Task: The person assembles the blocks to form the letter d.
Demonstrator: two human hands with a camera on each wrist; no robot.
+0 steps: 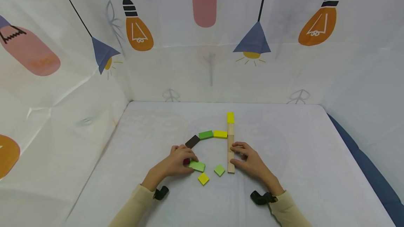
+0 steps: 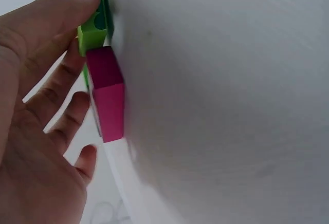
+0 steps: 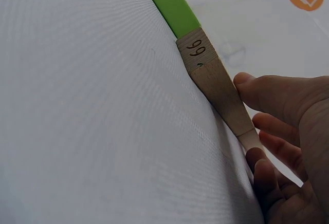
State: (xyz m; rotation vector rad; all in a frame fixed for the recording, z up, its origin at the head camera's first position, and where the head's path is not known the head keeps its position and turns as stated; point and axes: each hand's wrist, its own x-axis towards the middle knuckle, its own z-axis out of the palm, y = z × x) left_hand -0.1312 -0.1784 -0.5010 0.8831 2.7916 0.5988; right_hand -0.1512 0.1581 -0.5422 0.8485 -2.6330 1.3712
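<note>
Thumb and index finger of my left hand (image 1: 180, 159) pinch a light green block (image 1: 197, 166) on the table. A magenta block (image 2: 111, 111) lies against its end, mostly covered by the hand in the head view. From there a dark brown block (image 1: 192, 142), a green block (image 1: 206, 135) and a yellow block (image 1: 220, 134) curve up to a straight column of plain wooden blocks (image 1: 231, 144). My right hand (image 1: 252, 162) rests its thumb and fingertips along the column's right side. A yellow block (image 1: 230, 117) tops the column.
Inside the curve, a small light green block (image 1: 219, 170) lies turned like a diamond. A small yellow block (image 1: 203, 179) sits just below the held block. The white table (image 1: 157, 122) meets a patterned cloth wall (image 1: 189, 69) behind and at the sides.
</note>
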